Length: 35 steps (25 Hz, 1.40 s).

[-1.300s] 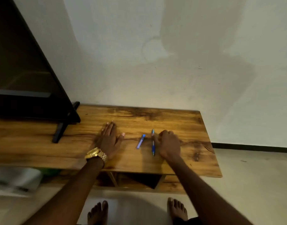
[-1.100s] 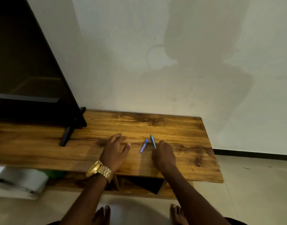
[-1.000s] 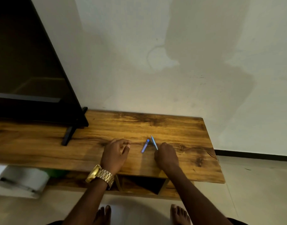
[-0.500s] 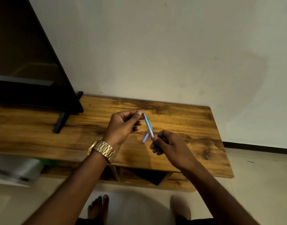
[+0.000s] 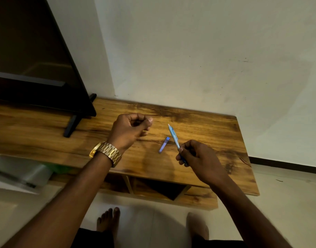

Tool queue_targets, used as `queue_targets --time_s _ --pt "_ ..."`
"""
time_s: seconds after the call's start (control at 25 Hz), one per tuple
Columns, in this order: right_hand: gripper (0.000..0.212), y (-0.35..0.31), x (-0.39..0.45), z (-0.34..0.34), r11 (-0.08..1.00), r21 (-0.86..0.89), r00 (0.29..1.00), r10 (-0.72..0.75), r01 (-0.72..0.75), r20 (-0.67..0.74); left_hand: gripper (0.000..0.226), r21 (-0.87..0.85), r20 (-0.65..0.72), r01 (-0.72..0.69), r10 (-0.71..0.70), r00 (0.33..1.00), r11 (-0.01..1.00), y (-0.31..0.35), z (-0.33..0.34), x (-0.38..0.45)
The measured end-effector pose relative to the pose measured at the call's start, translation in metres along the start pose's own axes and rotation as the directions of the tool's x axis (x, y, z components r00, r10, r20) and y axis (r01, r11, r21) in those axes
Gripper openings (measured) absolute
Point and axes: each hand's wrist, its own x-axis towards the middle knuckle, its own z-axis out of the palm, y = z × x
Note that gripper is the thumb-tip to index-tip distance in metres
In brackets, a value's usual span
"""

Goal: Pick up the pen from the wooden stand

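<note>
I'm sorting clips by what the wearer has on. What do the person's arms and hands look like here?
Both forearms are bare, with no sleeves or gloves in view. The left hand has a gold metal link-bracelet watch at the wrist. The right hand and its wrist show no jewellery.

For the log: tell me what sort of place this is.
Probably a living room at home: a flat-screen TV stands on a low wooden TV stand against a plain wall, and the person's bare feet are on the tiled floor.

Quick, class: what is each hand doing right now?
Left hand: fingers curled; whether it pinches anything cannot be told.
Right hand: holds the blue pen.
</note>
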Motion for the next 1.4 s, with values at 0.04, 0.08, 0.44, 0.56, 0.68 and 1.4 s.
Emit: queue_targets --time_s 0.04,0.08,0.44,0.56,0.68,1.4 --pt "0.012 0.001 0.000 -0.002 0.999 0.031 1.000 0.010 -0.009 -0.027 0.012 0.281 0.017 -0.054 0.051 0.999 0.958 -0.008 -0.005 0.002" --pt "0.012 0.002 0.001 -0.004 0.998 0.064 0.999 0.019 -0.016 -0.045 0.011 0.536 0.060 -0.098 0.078 0.995 0.839 -0.017 -0.007 0.002" --pt "0.011 0.004 -0.005 -0.011 0.995 0.092 0.998 0.033 -0.027 -0.060 0.011 0.805 0.113 -0.104 0.021 0.993 0.585 -0.054 0.011 0.003" --pt "0.011 0.004 -0.006 -0.013 0.996 0.088 0.998 0.034 -0.029 -0.050 0.015 0.599 0.037 -0.114 0.115 0.993 0.793 -0.034 0.008 0.002" --pt "0.012 0.003 -0.005 -0.009 0.997 0.072 1.000 0.022 -0.021 -0.020 0.017 0.051 0.070 -0.034 0.030 0.997 0.998 -0.007 0.012 -0.007" --pt "0.013 0.011 0.003 0.008 0.996 -0.087 0.999 0.028 -0.026 0.022 0.012 0.059 -0.068 0.013 -0.009 0.998 0.998 -0.011 -0.009 0.009"
